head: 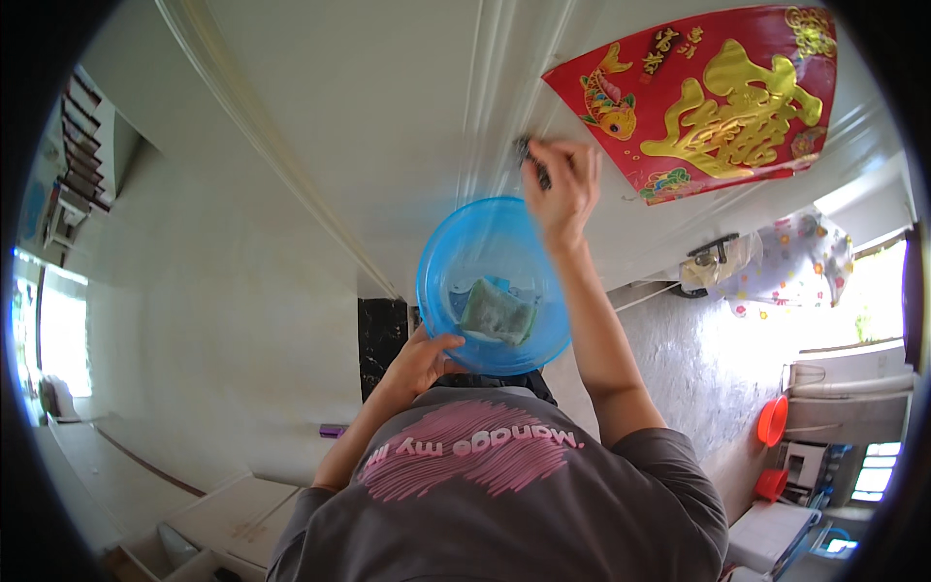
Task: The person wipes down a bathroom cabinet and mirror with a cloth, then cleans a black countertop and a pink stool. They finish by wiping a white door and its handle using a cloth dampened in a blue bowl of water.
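Note:
My left hand (424, 359) grips the near left rim of a translucent blue plastic basin (434, 291), holding it in front of my waist. Inside the basin lies a wet green sponge or folded cloth (499, 311), with a smaller blue piece partly under its far edge. My right hand (566, 182) pinches a dark metallic scouring pad (521, 149) against the white door (407, 102), by a raised vertical moulding. The pad is partly covered by my fingers. Just right of that hand, a red and gold paper decoration (716, 109) with a fish is stuck on the door.
A door frame edge (254, 153) runs along the left. On the right are a vehicle under a flower-patterned plastic cover (789, 265), two red basins (772, 422) and a white table (771, 535). Stairs (81, 145) stand at far left, and an open box (193, 560) lies lower left.

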